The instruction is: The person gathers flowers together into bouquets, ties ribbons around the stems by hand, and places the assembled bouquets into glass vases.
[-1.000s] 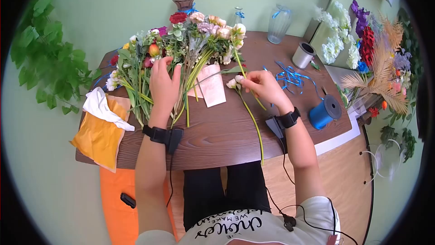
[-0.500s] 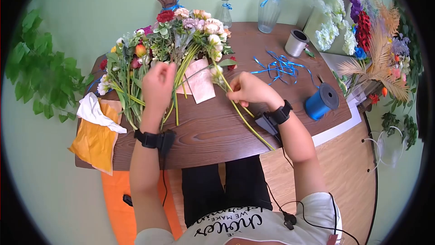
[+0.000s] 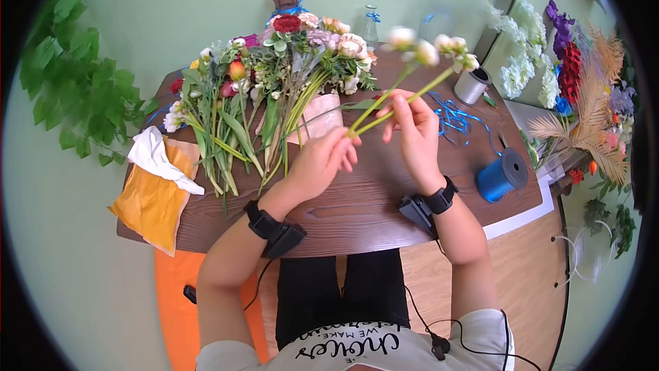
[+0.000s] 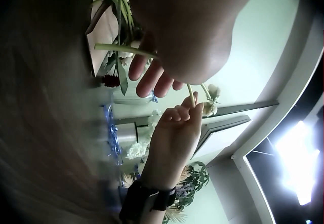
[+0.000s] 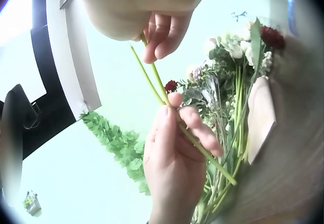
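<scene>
White artificial flowers (image 3: 427,54) on two green stems (image 5: 158,77) are held up over the table, their blooms tilted away to the upper right. My left hand (image 3: 320,165) pinches the stems where they come together, thumb against fingers. In the right wrist view one stem runs on below that hand. Higher up, my right hand (image 3: 416,139) pinches a stem between thumb and fingertips, just below the blooms. To the left of both hands lies a big heap of mixed flowers (image 3: 237,113) with long stems.
A pink paper piece (image 3: 322,118) lies beside the heap. Orange and white wrapping (image 3: 154,192) is at the table's left. On the right are a blue ribbon spool (image 3: 501,175), loose blue ribbon (image 3: 449,118) and a silver spool (image 3: 472,86). Vases (image 3: 285,0) stand behind.
My left hand has left the flower heap and come right to grip the stems. My right hand has raised the white flowers from the tabletop, blooms now higher and farther right.
</scene>
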Demonstrator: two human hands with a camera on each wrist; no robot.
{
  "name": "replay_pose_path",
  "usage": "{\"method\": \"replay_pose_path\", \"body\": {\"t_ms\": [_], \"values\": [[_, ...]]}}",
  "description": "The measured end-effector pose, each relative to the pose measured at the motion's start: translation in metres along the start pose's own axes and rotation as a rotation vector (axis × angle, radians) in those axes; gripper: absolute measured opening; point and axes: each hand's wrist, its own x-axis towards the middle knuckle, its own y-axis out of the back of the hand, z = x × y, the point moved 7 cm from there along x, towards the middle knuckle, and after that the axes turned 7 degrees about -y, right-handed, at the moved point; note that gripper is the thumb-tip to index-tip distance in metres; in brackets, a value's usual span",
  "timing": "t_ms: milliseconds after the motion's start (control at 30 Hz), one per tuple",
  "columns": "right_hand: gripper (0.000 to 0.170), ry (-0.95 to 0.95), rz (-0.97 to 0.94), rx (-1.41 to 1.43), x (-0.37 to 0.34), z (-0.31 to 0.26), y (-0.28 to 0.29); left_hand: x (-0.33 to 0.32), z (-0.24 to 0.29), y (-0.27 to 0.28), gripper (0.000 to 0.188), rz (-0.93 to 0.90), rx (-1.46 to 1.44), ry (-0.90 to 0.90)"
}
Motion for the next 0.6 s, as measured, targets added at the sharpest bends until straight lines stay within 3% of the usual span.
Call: {"method": "replay_pose_path", "body": {"t_ms": [33,133,267,367,467,500,600], "values": [[0.023,0.03,-0.018,-0.057,-0.002,-0.002,-0.001,0.003,0.008,0.011,0.023,0.074,0.091,-0.13],[0.025,0.055,-0.014,0.079,-0.006,0.007,0.0,-0.004,0.021,0.049,0.025,0.408,0.178,-0.201],[0.027,0.047,-0.048,-0.034,-0.013,0.006,-0.013,-0.016,0.027,0.112,0.026,0.738,0.258,-0.215],[0.029,-0.012,-0.125,-0.118,-0.018,0.015,-0.023,-0.02,0.019,0.142,0.028,0.82,0.351,-0.158],[0.03,-0.033,-0.172,-0.128,-0.021,0.022,-0.028,-0.016,-0.005,0.155,0.027,0.716,0.697,0.018],[0.032,-0.033,-0.192,-0.129,-0.022,0.023,-0.031,-0.017,-0.02,0.154,0.028,0.664,0.663,0.128],[0.032,-0.056,-0.221,-0.124,-0.023,0.027,-0.032,-0.011,-0.03,0.14,0.027,0.506,1.006,0.05]]}}
